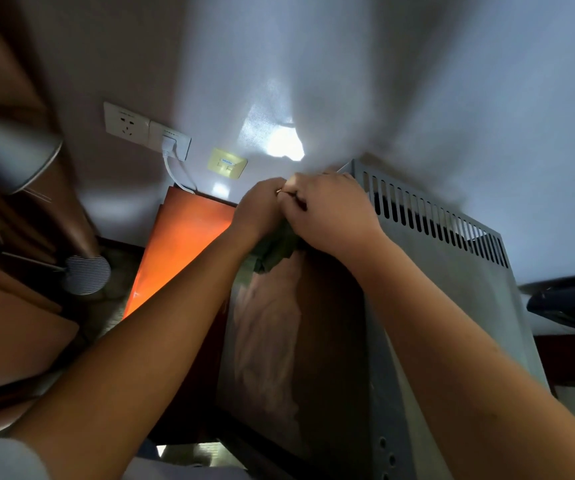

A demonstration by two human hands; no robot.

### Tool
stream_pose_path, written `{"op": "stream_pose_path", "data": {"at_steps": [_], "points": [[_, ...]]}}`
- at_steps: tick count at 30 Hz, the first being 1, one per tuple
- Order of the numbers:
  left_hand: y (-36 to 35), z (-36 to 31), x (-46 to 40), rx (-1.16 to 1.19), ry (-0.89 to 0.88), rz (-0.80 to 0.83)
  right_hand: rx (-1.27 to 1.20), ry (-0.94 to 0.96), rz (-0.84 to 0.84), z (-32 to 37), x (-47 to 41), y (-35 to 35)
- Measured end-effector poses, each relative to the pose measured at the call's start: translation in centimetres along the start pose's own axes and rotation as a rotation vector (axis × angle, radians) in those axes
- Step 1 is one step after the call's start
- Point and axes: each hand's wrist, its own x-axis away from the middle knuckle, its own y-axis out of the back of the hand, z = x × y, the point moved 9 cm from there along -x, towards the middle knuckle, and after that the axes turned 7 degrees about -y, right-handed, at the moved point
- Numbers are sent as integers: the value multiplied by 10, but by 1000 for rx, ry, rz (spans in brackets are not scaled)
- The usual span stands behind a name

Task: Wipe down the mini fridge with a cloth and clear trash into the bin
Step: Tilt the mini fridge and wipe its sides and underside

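Note:
The grey mini fridge [452,306] stands against the wall, its vented rear panel [435,216] running along the top right and its glossy dark side [296,341] facing me. My left hand [261,207] and my right hand [327,213] meet at the fridge's upper far corner, both closed on a bunched dark green cloth [274,251] that hangs below them against the fridge. A small glinting bit shows between the fingers; I cannot tell what it is.
An orange cabinet side [178,244] stands left of the fridge. Wall sockets [147,131] with a white plug and cable, and a yellowish data outlet [227,164], sit on the white wall. A grey lamp [12,154] and its round base [86,275] are at the left.

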Motion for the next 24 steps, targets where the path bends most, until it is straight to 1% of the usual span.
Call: {"op": "stream_pose_path", "data": {"at_steps": [3,5,7,9,10,12,14,15,17,20,22,24], "points": [[-8,47,8,-23,156,40,-168,-60,0,-7,-2,3],[-18,69,24,-41,208,92,-305,-73,-31,-11,-3,9],[-23,74,36,-44,195,101,-437,-84,-76,-16,-2,17],[-20,59,39,-39,117,68,-494,-103,-113,-21,-1,21],[-16,44,37,-11,69,43,-472,-107,-112,-21,-2,21],[-7,13,30,83,-8,-18,-341,-98,-69,-18,-4,13],[-1,-7,21,123,-42,-64,-249,-81,-41,-14,-4,7],[-1,-7,16,120,-32,-70,-253,-81,-45,-14,-4,7],[-4,11,12,61,37,-53,-293,-95,-67,-16,-4,9],[-13,54,27,-97,137,23,-286,-107,-72,-16,-4,11],[-20,68,49,-108,134,48,-272,-109,-69,-16,-4,11],[-23,64,66,-112,82,31,-271,-113,-64,-17,-4,11]]}}
